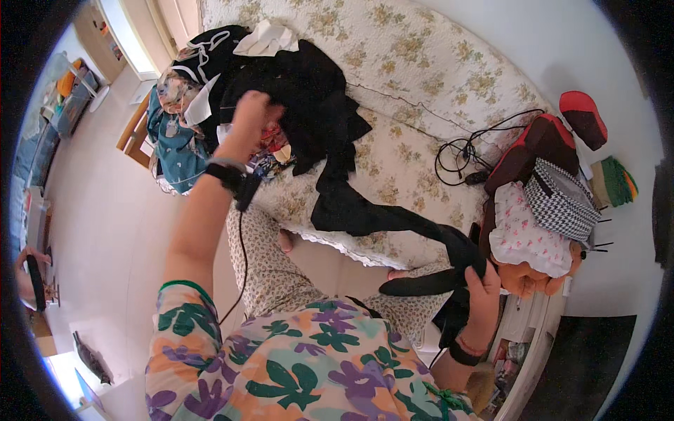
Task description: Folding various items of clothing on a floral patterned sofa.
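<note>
A person's left hand (251, 116) and right hand (483, 293), fingers clamped on opposite ends, stretch a black garment (365, 210) across a floral-covered bed (421, 63) (clothes pile (189, 105) beside it), apparently mid-straightening; folding likely needs both ends brought together.

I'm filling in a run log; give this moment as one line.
left hand: grips black garment | right hand: holds its far end | bed: clothes pile

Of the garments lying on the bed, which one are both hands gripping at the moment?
The long black garment: left hand holds its upper end, right hand its lower end. The teal garment and white cloth lie untouched.
</note>
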{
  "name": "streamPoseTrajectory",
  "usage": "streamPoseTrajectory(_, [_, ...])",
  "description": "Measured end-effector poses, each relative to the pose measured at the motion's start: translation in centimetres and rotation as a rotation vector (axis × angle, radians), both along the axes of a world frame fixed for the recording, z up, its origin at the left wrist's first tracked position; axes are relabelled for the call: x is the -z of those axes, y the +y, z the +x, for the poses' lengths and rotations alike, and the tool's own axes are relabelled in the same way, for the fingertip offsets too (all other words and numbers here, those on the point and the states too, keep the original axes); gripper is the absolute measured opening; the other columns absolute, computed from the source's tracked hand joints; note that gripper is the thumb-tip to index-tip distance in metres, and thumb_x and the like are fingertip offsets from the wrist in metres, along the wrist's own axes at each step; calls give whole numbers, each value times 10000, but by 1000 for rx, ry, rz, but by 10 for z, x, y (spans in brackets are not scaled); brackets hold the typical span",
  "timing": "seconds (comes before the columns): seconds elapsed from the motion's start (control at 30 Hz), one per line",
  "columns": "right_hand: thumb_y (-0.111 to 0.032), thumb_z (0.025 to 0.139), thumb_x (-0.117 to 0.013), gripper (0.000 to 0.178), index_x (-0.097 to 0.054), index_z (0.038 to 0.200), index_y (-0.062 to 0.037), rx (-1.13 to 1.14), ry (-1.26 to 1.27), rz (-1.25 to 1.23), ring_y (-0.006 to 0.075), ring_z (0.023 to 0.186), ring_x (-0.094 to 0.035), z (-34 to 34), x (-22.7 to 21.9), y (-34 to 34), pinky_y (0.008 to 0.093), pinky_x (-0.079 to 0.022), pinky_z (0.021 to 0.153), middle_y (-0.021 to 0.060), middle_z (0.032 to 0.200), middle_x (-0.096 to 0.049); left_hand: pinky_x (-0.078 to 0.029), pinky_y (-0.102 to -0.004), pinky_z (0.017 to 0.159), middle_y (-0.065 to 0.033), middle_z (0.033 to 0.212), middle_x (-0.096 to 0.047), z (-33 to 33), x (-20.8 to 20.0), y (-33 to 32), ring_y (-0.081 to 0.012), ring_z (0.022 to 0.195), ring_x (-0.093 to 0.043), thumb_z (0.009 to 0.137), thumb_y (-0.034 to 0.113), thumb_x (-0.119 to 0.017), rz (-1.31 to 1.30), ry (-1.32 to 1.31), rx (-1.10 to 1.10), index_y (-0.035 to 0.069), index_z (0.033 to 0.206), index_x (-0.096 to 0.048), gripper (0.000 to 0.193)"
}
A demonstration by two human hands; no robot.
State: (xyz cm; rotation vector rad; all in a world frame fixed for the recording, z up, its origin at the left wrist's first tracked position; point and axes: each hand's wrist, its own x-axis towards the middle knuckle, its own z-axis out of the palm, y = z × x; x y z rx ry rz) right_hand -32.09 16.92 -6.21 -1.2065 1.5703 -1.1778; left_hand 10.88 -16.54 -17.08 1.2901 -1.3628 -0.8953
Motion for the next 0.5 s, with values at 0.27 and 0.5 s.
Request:
streamPoseTrajectory(0.27, [-63,817,-595,317,-550,1113,40,-172,218,-113,146,913,-556,29,-57,-16,284,-425,835,65,988,-617,-468,-310,564,-84,882,-562,-12,74,40,-188,716,-565,742,78,-620,241,73,62,15,1213,-407,521])
streamPoseTrajectory(0.5, [-212,836,-592,453,-522,1129,126,21,411,-561,315,1094,-549,33,-102,-10,435,-418,956,233,1119,-584,-252,-395,1071,-151,1444,-250,-163,54,166,-324,1311,-286,727,108,-727,-153,-225,671,93,1381,-325,767])
